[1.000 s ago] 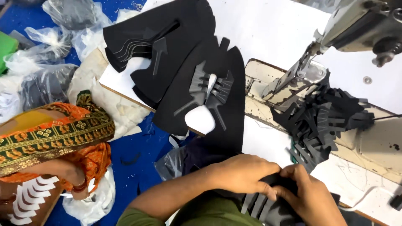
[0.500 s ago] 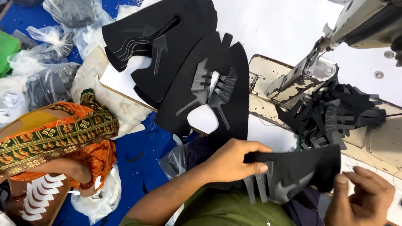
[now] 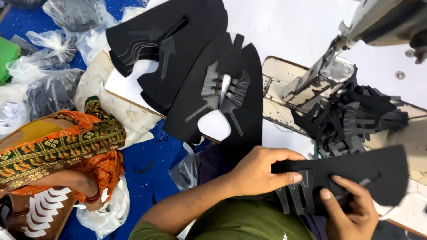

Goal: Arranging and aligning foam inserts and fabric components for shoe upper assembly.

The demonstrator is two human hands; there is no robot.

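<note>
Left hand: the left hand [image 3: 260, 171] is clamped on the near left end of the black cut piece [image 3: 356, 175], thumb on top and pointing right, fingers curled underneath.
Right hand: the right hand [image 3: 349, 209] pinches the same piece from below, near its middle, with fingertips [image 3: 326, 194] pressed onto its upper face beside a grey comb-shaped overlay [image 3: 296, 193].
Cut piece: a long, curved black panel held flat between both hands, above the person's green-clad lap at the near edge of the sewing table [image 3: 284, 26]; its right end reaches past the right hand toward the table's right side.
Loose pile: a heap of small black and grey cut shapes [image 3: 351, 115] lies just beyond the held piece, under the sewing machine head [image 3: 356, 40] at the table's right.
Stacks: large black panels [image 3: 222, 98] with grey overlays lie along the table's left edge, overhanging it; a further stack [image 3: 164, 44] sits toward the far left corner.
Off the table: clear plastic bags [image 3: 53, 62] lie on the blue floor at left, and another person in orange patterned cloth [image 3: 58, 142] sits there beside white curved cut-outs [image 3: 44, 209].
</note>
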